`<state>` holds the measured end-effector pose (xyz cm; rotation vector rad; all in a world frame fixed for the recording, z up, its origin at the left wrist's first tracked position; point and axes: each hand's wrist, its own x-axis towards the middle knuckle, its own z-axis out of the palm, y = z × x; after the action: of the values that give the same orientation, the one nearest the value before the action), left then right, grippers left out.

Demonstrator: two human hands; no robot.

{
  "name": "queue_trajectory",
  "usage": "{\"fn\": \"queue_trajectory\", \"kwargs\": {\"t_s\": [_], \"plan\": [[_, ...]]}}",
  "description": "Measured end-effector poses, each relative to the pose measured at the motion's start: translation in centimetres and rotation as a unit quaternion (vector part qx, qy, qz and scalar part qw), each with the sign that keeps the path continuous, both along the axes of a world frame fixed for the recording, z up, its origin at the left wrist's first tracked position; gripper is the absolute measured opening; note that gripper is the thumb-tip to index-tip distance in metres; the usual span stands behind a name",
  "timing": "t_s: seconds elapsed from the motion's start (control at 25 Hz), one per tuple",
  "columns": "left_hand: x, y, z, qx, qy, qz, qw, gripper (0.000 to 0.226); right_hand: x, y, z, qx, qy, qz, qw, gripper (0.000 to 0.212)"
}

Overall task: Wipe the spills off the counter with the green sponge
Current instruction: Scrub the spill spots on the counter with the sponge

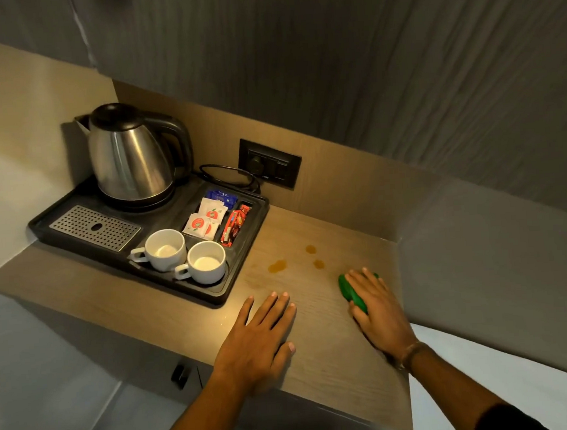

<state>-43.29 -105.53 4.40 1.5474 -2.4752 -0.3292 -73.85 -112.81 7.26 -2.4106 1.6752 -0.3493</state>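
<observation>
- Three amber spills [277, 266] are sitting on the wooden desk [334, 342], between a black tray [244, 251] and the desk's right edge.
- The right hand [375, 305] is lying over the green sponge [349, 292], fingers [355, 277] slightly spread on top of it, just in front of the spills and near the right edge.
- The left hand [260, 337] is resting flat on bare wood, fingers close together, near the tray's front corner.
- Open desk is lying between the hands.
- A kettle [130, 151] and two white cups [184, 255] are occupying the tray on the left.
</observation>
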Motion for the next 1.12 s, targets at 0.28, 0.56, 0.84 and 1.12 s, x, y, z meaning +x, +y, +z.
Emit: {"fn": "queue_trajectory", "kwargs": {"t_s": [0.28,0.56,0.84,1.12], "plan": [[-0.1,0.0,0.3,-0.002,-0.005,0.002,1.0,0.067,6.0,-4.5,0.0,0.004,0.006,0.017,1.0,0.065],[-0.1,0.2,0.8,-0.006,0.002,0.005,1.0,0.066,6.2,-9.3,1.5,0.002,-0.002,-0.061,0.998,0.056],[0.0,0.1,0.8,-0.003,0.005,0.002,1.0,0.066,4.2,-6.9,0.2,-0.004,-0.006,0.1,0.995,0.064],[-0.1,0.2,0.9,0.0,0.001,0.002,1.0,0.066,11.9,-9.3,0.8,0.012,-0.018,0.111,0.994,0.066]]}}
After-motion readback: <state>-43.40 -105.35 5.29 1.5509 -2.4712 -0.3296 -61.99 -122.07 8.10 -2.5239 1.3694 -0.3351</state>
